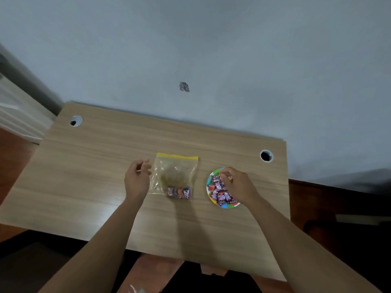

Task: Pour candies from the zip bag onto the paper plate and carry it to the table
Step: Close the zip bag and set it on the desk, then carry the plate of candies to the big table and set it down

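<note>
A clear zip bag (176,173) with a yellow seal lies flat on the wooden table (95,166), with a few wrapped candies (179,192) left in its near end. To its right sits a small colourful paper plate (224,205) heaped with wrapped candies (219,190). My right hand (238,185) rests over the plate, its fingertips pinched on one candy (230,177). My left hand (137,178) hovers just left of the bag, fingers loosely curled, with nothing visibly in it.
The table stands against a pale wall and has two round cable holes, at the back left (76,120) and back right (266,155). Reddish-brown floor shows on both sides. A white frame (17,115) stands at far left.
</note>
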Available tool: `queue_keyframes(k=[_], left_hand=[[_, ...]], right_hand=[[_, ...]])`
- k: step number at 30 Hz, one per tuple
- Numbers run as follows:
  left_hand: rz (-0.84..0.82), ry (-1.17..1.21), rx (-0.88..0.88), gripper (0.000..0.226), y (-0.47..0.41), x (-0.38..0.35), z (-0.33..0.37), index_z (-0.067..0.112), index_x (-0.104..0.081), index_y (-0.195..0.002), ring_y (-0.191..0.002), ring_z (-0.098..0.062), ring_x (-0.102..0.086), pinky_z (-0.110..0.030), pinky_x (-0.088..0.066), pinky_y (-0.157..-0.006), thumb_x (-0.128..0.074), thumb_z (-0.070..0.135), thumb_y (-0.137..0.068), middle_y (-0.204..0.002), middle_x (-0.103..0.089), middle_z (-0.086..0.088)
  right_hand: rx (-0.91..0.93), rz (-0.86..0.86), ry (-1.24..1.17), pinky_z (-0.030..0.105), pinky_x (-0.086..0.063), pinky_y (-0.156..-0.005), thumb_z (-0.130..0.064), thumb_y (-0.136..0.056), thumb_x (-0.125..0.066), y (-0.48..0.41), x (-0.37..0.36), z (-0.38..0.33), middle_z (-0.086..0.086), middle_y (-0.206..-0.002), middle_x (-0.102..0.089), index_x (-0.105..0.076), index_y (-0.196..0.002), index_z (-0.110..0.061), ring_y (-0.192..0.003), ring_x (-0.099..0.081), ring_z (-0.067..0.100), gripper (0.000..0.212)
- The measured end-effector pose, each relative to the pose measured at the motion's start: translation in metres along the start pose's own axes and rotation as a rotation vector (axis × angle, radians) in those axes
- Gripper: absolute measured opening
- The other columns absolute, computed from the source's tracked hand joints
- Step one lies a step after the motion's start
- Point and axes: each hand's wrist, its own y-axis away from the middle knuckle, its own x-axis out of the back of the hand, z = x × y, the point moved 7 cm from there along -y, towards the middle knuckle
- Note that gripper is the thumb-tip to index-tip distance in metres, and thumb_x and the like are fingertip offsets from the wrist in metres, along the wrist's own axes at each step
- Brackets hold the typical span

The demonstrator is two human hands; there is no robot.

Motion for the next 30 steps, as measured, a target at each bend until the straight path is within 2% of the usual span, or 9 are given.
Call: queue_keyframes(k=[3,7,11,14,16,20,23,26,30], left_hand=[[-0.112,-0.017,0.026,0.021,0.007,-0.031,-0.005,0.018,-0.076,-0.118,-0.077,-0.021,-0.072,-0.043,-0.059,-0.075,-0.059,0.020,-0.105,-0.098,-0.078,-0.001],[-0.261,-0.024,0.122,0.020,0.023,-0.078,-0.018,0.008,-0.076,-0.119,-0.079,-0.023,-0.072,-0.024,-0.059,-0.060,-0.060,0.012,-0.108,-0.101,-0.077,-0.007],[-0.356,-0.061,0.217,0.021,0.041,-0.122,-0.036,0.002,-0.075,-0.118,-0.087,-0.028,-0.072,-0.034,-0.057,-0.069,-0.062,0.014,-0.107,-0.104,-0.077,-0.011],[-0.398,-0.094,0.247,0.020,0.052,-0.150,-0.048,0.001,-0.073,-0.118,-0.086,-0.032,-0.068,-0.034,-0.055,-0.066,-0.063,0.014,-0.107,-0.100,-0.072,-0.017],[-0.411,-0.144,0.247,0.020,0.056,-0.167,-0.058,0.005,-0.072,-0.123,-0.094,-0.032,-0.071,-0.034,-0.058,-0.070,-0.063,0.014,-0.107,-0.110,-0.073,-0.014],[-0.435,-0.231,0.260,0.030,0.059,-0.195,-0.078,0.008,-0.069,-0.135,-0.089,-0.013,-0.068,-0.018,-0.053,-0.070,-0.063,0.017,-0.107,-0.124,-0.071,-0.005],[-0.401,-0.287,0.233,0.030,0.061,-0.209,-0.086,0.011,-0.072,-0.134,-0.100,-0.014,-0.068,-0.016,-0.051,-0.077,-0.063,0.019,-0.107,-0.123,-0.072,-0.002],[-0.362,-0.295,0.222,0.028,0.061,-0.220,-0.094,0.006,-0.073,-0.130,-0.109,-0.021,-0.067,-0.027,-0.054,-0.091,-0.065,0.012,-0.105,-0.116,-0.072,-0.005],[-0.296,-0.296,0.239,0.019,0.064,-0.220,-0.106,0.015,-0.078,-0.115,-0.107,-0.025,-0.075,-0.050,-0.063,-0.098,-0.067,0.011,-0.099,-0.105,-0.079,0.002]], right_hand=[[-0.083,0.023,-0.040,0.031,-0.055,-0.095,-0.022,-0.105,-0.064,0.001,0.015,0.032,0.000,-0.118,-0.083,-0.079,-0.120,-0.018,-0.111,-0.075,0.019,0.021],[-0.217,0.037,-0.084,0.026,-0.049,-0.087,-0.021,-0.105,-0.064,0.007,0.025,0.081,0.004,-0.113,-0.082,-0.077,-0.112,-0.012,-0.106,-0.074,0.019,0.017],[-0.384,0.022,-0.089,0.028,-0.046,-0.085,-0.025,-0.104,-0.065,0.015,0.022,0.135,0.006,-0.110,-0.079,-0.077,-0.112,-0.012,-0.106,-0.073,0.025,0.020],[-0.485,-0.035,-0.114,0.032,-0.049,-0.083,-0.030,-0.102,-0.063,0.021,0.010,0.167,0.008,-0.109,-0.079,-0.076,-0.111,-0.013,-0.104,-0.075,0.030,0.023],[-0.525,-0.052,-0.164,0.032,-0.052,-0.085,-0.030,-0.100,-0.064,0.026,0.002,0.179,0.006,-0.110,-0.079,-0.076,-0.112,-0.014,-0.104,-0.075,0.029,0.023],[-0.575,-0.077,-0.282,0.038,-0.059,-0.082,-0.028,-0.100,-0.067,0.026,-0.019,0.198,0.005,-0.107,-0.081,-0.073,-0.098,-0.022,-0.096,-0.077,0.024,0.009],[-0.623,-0.079,-0.440,0.044,-0.064,-0.075,-0.021,-0.104,-0.063,0.020,-0.036,0.207,0.013,-0.101,-0.083,-0.067,-0.093,-0.028,-0.081,-0.081,0.026,0.014],[-0.619,-0.094,-0.496,0.048,-0.068,-0.080,-0.022,-0.106,-0.063,0.010,-0.045,0.204,0.012,-0.100,-0.082,-0.067,-0.106,-0.021,-0.081,-0.084,0.031,0.004],[-0.601,-0.110,-0.498,0.049,-0.069,-0.080,-0.024,-0.106,-0.064,0.002,-0.055,0.208,0.013,-0.094,-0.083,-0.068,-0.120,-0.010,-0.079,-0.084,0.032,0.020]])
